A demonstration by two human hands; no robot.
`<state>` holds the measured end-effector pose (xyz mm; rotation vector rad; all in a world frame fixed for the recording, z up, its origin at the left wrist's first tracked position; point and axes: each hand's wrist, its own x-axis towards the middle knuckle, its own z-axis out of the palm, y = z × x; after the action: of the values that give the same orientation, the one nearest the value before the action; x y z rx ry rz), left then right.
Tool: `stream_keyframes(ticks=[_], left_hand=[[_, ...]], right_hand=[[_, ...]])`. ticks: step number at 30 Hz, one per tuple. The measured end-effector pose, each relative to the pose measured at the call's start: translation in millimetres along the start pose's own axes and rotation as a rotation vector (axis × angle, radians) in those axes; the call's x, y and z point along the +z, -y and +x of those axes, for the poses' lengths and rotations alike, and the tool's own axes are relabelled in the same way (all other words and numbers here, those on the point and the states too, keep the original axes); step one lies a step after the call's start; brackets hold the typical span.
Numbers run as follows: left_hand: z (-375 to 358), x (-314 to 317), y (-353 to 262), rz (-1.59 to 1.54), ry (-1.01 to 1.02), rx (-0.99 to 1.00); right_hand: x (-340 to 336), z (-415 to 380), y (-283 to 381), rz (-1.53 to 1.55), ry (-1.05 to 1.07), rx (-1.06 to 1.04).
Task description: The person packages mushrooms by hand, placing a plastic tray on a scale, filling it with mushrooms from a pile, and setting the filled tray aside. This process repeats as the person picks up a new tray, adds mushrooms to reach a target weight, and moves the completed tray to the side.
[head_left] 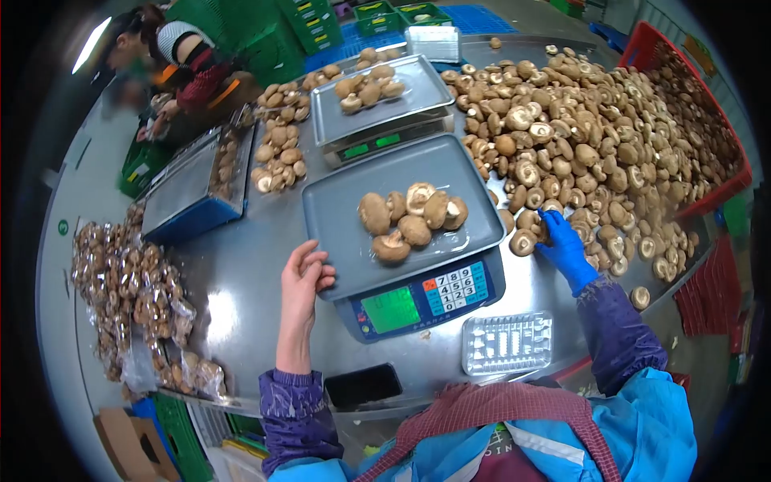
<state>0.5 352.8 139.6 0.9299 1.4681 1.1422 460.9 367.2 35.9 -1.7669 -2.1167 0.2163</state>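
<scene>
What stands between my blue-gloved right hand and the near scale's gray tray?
Only a few loose shiitake mushrooms at the pile's edge, between the right hand and the gray tray. The left hand is at the tray's opposite side, off that path.

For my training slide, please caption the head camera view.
Gloved right hand at the mushroom pile, bare left hand by a scale tray holding mushrooms.

Scale keypad (pixel 455 287): digits 1–9; green wall sign (pixel 63 227): "3"
</scene>
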Motion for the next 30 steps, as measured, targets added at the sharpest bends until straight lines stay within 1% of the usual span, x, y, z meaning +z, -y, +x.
stream_keyframes(ticks=[3, 4, 6, 7, 11, 13, 16, 17, 18, 19, 20, 21, 22, 24, 26, 28, 30], left_hand=[[-5, -2, -7, -0.01, -0.002, 0.048], [-6, -3, -8, -0.014, -0.016, 0.044], [-9, -4, -10, -0.029, -0.013, 0.055], [-10, -4, -10, -0.033, -0.019, 0.053], [-11, -4, -9, -0.05, -0.007, 0.059], [-11, -3, -9, -0.054, -0.003, 0.059], [-9, -1, -6, -0.055, 0.016, 0.049], [-7, 0, -3, -0.051, 0.037, 0.043], [-5, 1, 0, -0.047, 0.057, 0.039], [-2, 4, 2, -0.047, 0.06, 0.043], [2, 9, 4, -0.019, 0.102, -0.003], [6, 15, 7, 0.008, 0.145, -0.048], [11, 22, 11, 0.006, 0.15, -0.043], [19, 36, 15, 0.096, 0.243, -0.073], [22, 51, 16, 0.143, 0.218, -0.059], [28, 60, 20, 0.12, 0.215, -0.049], [30, 67, 21, 0.195, 0.197, -0.018]], right_hand=[[-1, -4, -3, 0.161, -0.026, 0.059], [-1, -4, -3, 0.164, -0.016, 0.047], [-4, -6, 0, 0.378, -0.024, 0.16], [-11, -6, 8, 0.473, 0.027, 0.216], [-25, -6, 23, 0.467, 0.053, 0.208], [-35, -5, 37, 0.538, 0.125, 0.328], [-40, -1, 51, 0.589, 0.144, 0.292], [-41, 1, 56, 0.436, 0.118, 0.219], [-40, 2, 59, 0.436, 0.116, 0.22], [-40, 5, 61, 0.216, -0.029, 0.061], [-40, 10, 63, -0.008, -0.173, -0.098], [-36, 16, 68, 0.113, -0.207, -0.115], [-42, 27, 87, 0.305, -0.17, -0.108], [-44, 41, 118, 0.594, 0.007, 0.004], [-41, 57, 143, 0.749, 0.065, 0.063], [-22, 74, 144, 0.743, 0.081, 0.09], [-15, 86, 150, 0.878, 0.205, 0.183]])
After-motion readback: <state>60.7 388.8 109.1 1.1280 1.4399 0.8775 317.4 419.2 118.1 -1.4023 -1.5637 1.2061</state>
